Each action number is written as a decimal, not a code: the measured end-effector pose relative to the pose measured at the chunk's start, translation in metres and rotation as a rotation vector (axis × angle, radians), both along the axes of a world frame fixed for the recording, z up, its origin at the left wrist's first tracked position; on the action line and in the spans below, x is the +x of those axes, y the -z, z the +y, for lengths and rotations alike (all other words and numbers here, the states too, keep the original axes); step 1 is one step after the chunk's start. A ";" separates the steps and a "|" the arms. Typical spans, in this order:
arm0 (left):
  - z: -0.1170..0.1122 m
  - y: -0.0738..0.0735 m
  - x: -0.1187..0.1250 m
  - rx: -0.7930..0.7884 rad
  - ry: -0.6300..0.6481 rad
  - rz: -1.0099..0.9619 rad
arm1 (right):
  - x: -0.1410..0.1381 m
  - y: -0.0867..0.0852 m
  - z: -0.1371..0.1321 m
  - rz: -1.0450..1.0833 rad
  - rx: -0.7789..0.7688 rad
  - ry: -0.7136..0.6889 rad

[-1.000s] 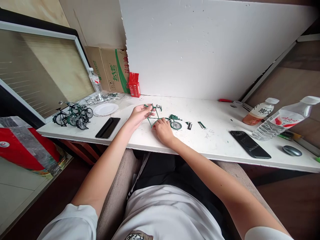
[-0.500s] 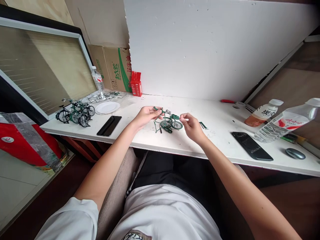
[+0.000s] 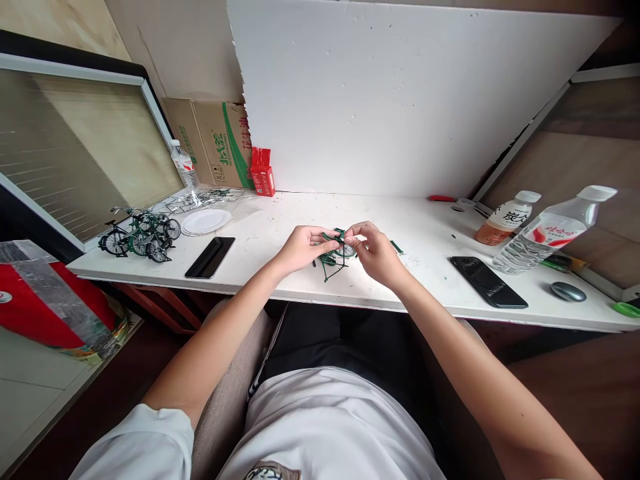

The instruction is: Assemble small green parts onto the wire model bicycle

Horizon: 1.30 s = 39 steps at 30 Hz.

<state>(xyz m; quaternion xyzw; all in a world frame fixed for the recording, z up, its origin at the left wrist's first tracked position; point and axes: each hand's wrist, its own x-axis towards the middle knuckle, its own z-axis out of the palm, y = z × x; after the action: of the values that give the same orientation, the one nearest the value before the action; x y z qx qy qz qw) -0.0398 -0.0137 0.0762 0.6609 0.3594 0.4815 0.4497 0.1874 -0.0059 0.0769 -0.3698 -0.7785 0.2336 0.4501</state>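
Observation:
A small green model bicycle (image 3: 333, 257), partly built, hangs just above the white table (image 3: 280, 233) in front of me. My left hand (image 3: 301, 246) pinches its frame from the left, fingers closed on it. My right hand (image 3: 374, 251) is closed in a pinch at the bicycle's right side, near a small wheel; a tiny part may be between its fingertips, but I cannot make it out. A loose green piece (image 3: 397, 248) lies on the table just behind my right hand.
Several finished green model bicycles (image 3: 137, 233) stand at the table's left, beside a white plate (image 3: 205, 221) and a black phone (image 3: 210, 257). Another black phone (image 3: 488, 282), two bottles (image 3: 550, 233), a grey mouse (image 3: 568, 291) sit right. A cardboard box (image 3: 215, 142) and red carton (image 3: 262, 171) stand at the back.
The bicycle frame was lifted off the table by my left hand. My right hand left it, rose in a pinch, then came back to its right side.

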 end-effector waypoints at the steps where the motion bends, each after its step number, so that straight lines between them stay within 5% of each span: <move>1: -0.001 0.000 0.001 0.006 -0.007 0.002 | 0.000 0.000 -0.001 -0.025 0.030 0.015; 8: -0.005 0.002 0.010 0.018 0.006 -0.029 | -0.001 0.005 -0.003 -0.140 0.197 0.127; 20: -0.006 0.006 0.015 0.012 0.017 -0.087 | -0.003 0.006 0.004 0.168 -0.204 -0.015; 39: -0.004 0.009 0.015 -0.012 0.029 -0.098 | -0.006 0.008 0.002 0.203 -0.315 0.050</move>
<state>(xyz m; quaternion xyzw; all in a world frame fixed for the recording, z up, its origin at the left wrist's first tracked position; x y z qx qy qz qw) -0.0253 -0.0175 0.0669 0.6388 0.3305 0.5045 0.4776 0.1815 -0.0043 0.0688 -0.4293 -0.6736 0.3774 0.4685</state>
